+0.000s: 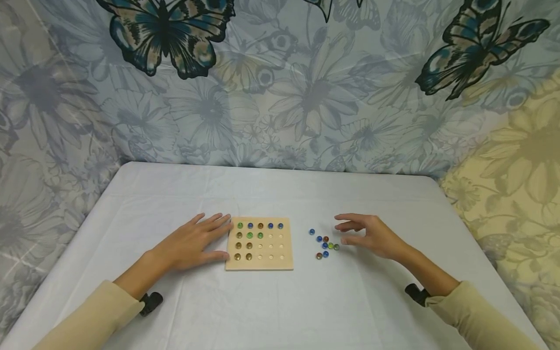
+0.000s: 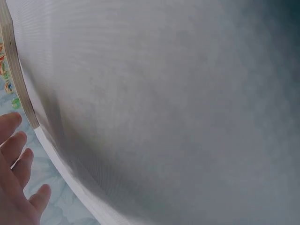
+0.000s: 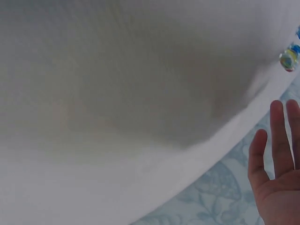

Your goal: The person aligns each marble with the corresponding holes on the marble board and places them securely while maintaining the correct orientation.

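A square wooden board (image 1: 275, 262) with rows of round hollows lies mid-table in the head view. Marbles fill its whole top row; others sit in the left part of the lower rows, in green, blue and brown. My left hand (image 1: 194, 243) is spread at the board's left edge, thumb and fingertips touching it. To the right of the board lies a loose group of marbles (image 1: 325, 245), blue, green and reddish brown. My right hand (image 1: 372, 236) hovers just right of them, fingers extended and nothing held. In the right wrist view, a few marbles (image 3: 288, 61) show beyond the fingers.
A white cloth (image 1: 271, 311) covers the table. Behind it hangs a floral fabric (image 1: 315, 97) with large butterflies. Dark wrist cameras (image 1: 151, 304) are strapped under both wrists, near the beige sleeves.
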